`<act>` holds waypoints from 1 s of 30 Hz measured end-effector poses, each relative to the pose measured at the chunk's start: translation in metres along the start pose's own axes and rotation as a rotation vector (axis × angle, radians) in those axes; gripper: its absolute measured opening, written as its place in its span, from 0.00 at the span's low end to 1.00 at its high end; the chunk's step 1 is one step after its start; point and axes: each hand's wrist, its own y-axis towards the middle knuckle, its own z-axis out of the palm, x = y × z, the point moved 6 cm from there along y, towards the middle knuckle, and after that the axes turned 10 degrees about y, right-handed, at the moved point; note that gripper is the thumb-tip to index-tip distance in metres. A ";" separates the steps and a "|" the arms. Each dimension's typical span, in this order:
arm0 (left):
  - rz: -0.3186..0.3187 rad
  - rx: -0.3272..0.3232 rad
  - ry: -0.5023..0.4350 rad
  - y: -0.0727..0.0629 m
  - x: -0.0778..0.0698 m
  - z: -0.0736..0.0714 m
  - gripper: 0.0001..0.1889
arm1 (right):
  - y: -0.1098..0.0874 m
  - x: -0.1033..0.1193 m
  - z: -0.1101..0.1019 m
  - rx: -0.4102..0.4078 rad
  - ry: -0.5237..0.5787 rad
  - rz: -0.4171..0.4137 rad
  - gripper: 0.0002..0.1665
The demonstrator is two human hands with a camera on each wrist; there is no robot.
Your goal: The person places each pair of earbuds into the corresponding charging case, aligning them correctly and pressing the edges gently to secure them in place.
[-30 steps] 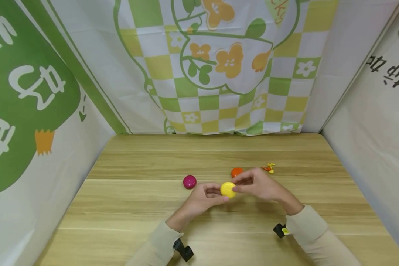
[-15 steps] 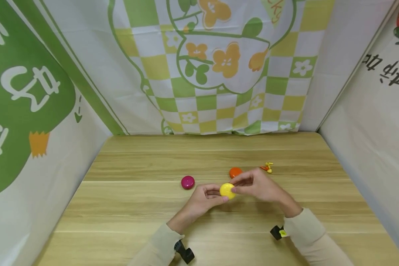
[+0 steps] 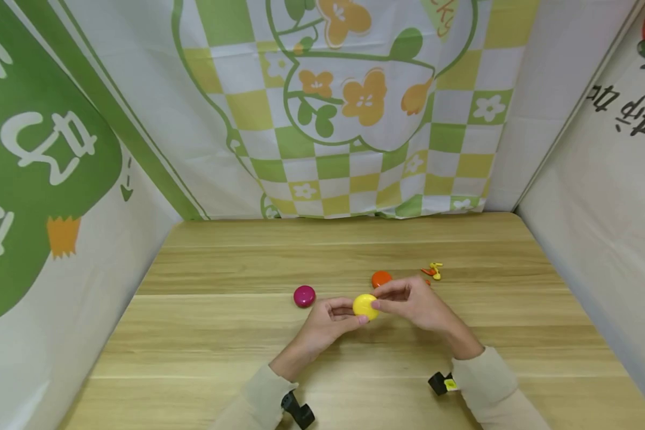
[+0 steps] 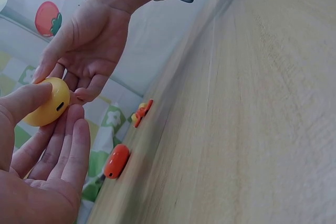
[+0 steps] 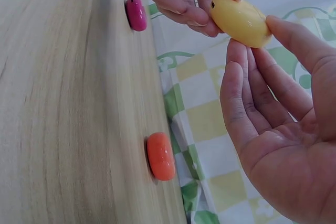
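Yellow case [image 3: 365, 306] is sitting aloft on the near side of the orange case [image 3: 381, 279], off the bench [image 3: 220, 352]. A person's left hand [image 3: 328, 325] is pinching one edge, thumb over fingers; the right hand [image 3: 424, 304], partly curled, is pinching the opposite edge. Magenta case [image 3: 304, 296] is lying left of the orange case. Light, even pressure, with fingertips staying near the rim, is probably suiting the smooth shell best.

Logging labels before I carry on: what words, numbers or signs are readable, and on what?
"ck": orange letters on the back curtain; adjoining letters unclear.
Left curtain: unreadable white characters, a green arrow.
Right curtain: black characters, too skewed.
Yellow tag: too small.
Yellow case: none visible.
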 end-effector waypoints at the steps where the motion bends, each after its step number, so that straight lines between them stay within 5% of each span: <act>1: -0.002 -0.001 0.002 0.000 0.000 0.000 0.21 | 0.000 0.000 0.000 0.000 0.002 0.002 0.14; 24: 0.052 0.026 -0.040 -0.002 -0.005 0.005 0.19 | -0.003 0.004 -0.002 0.039 0.034 -0.077 0.10; 30: 0.047 0.025 -0.020 -0.002 -0.006 0.005 0.19 | -0.003 0.002 -0.004 0.034 0.041 -0.035 0.11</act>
